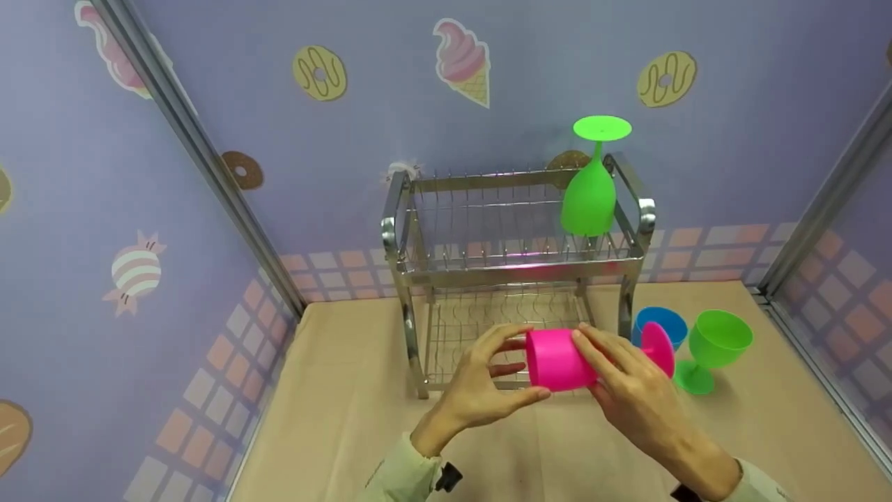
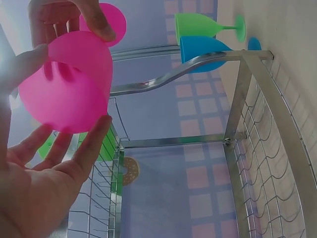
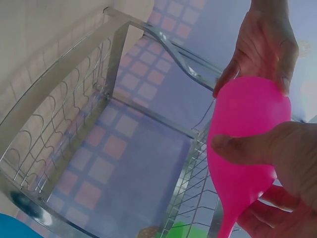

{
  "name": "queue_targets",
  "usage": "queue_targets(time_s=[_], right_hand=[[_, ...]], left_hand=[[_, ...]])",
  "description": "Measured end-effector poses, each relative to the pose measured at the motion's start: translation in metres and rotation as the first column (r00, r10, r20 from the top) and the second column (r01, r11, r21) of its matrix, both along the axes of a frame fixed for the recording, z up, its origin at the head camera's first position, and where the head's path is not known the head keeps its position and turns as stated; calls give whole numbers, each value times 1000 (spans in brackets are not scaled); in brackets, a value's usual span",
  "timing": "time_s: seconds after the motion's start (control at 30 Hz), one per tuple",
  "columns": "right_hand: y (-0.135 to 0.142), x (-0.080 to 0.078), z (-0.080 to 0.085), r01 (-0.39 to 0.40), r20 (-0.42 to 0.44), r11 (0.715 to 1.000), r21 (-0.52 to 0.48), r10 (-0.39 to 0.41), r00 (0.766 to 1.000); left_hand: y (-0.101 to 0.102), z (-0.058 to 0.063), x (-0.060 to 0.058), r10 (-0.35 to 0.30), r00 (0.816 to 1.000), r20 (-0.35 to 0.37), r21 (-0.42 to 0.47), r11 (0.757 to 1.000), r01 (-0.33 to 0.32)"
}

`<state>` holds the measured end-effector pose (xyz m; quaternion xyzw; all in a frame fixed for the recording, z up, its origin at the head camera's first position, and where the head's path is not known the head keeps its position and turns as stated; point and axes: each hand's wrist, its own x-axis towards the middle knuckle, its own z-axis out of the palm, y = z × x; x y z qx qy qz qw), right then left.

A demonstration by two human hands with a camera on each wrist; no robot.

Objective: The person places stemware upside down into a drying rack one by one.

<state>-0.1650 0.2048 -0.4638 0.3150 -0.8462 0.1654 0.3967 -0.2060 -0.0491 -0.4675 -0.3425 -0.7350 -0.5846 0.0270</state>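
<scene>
A pink plastic goblet (image 1: 557, 360) lies sideways in the air before the rack, its mouth toward the left and its round foot to the right. My right hand (image 1: 637, 387) grips the bowl, with the thumb (image 3: 242, 150) across its side in the right wrist view. My left hand (image 1: 477, 387) holds the mouth end, thumb and fingertips at opposite sides of the rim. In the left wrist view the goblet's open bowl (image 2: 74, 99) faces the camera.
A two-tier metal dish rack (image 1: 516, 273) stands behind the hands. On its upper tier, a green goblet (image 1: 589, 199) sits upside down at the right. A blue goblet (image 1: 662, 324) and another green goblet (image 1: 718, 338) stand upright on the table (image 1: 334, 390), right of the rack.
</scene>
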Motion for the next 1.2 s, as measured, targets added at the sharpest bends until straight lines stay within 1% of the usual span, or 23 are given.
queue_targets(time_s=[0.13,0.23,0.3,0.4,0.47,0.5,0.57,0.6,0.63,0.67,0.7,0.73,0.77,0.8,0.83,0.87,0.9,0.93,0.97,1.03,1.1,1.13,1.2], right_hand=[[6,4,1,-40,0,998,-43,40,999],[12,9,-2,-89,-8,989,-120,89,996],[16,13,-7,-116,9,976,-184,120,993],[18,19,-16,-122,87,949,-291,153,984],[18,22,-22,-103,158,928,-359,169,973],[18,23,-25,-87,200,916,-392,177,964],[16,23,-30,-59,297,875,-481,226,928],[15,22,-32,-48,342,841,-538,270,900],[15,22,-33,-28,386,798,-602,322,864],[14,21,-33,0,428,745,-667,383,819],[14,20,-33,40,464,680,-732,454,760],[12,18,-32,82,478,603,-793,533,698],[11,16,-30,124,471,524,-843,605,642],[10,14,-29,171,447,437,-883,674,588],[8,11,-28,211,416,360,-909,732,539],[7,9,-27,241,376,291,-926,782,498],[5,7,-26,262,327,224,-939,822,466],[3,5,-26,274,281,171,-946,852,441],[1,3,-26,278,239,126,-952,874,422],[-3,2,-27,281,162,49,-958,904,395],[-6,1,-28,278,90,-21,-960,920,381],[-8,1,-29,274,63,-46,-961,924,377],[-11,1,-30,271,29,-83,-959,923,385]], left_hand=[[0,-1,-2,8,1000,-21,31,999,-8],[-1,-3,-3,32,999,-33,51,998,-30],[-2,-4,-3,47,998,-31,54,998,-45],[-3,-5,-3,69,997,-18,49,997,-68],[-3,-4,-3,85,996,-12,42,996,-84],[-2,-4,-3,92,996,-6,42,995,-91],[0,-4,-2,102,995,5,43,994,-102],[1,-3,-2,104,995,11,46,993,-104],[2,-3,-1,103,994,18,51,993,-104],[4,-3,-1,100,995,25,55,993,-101],[6,-3,0,95,995,32,59,994,-97],[7,-3,0,92,995,37,60,994,-95],[8,-3,0,90,995,42,61,994,-92],[10,-3,1,87,995,46,62,994,-90],[11,-3,1,83,995,52,62,994,-86],[13,-3,2,81,995,57,62,995,-84],[14,-3,2,79,995,63,63,995,-82],[15,-3,2,77,995,66,64,995,-81],[17,-4,3,74,995,70,66,995,-79],[18,-3,3,68,995,78,69,995,-73],[19,-3,4,66,995,81,67,995,-71],[19,-2,4,65,995,82,66,995,-70],[19,-1,4,63,995,81,65,996,-69]])
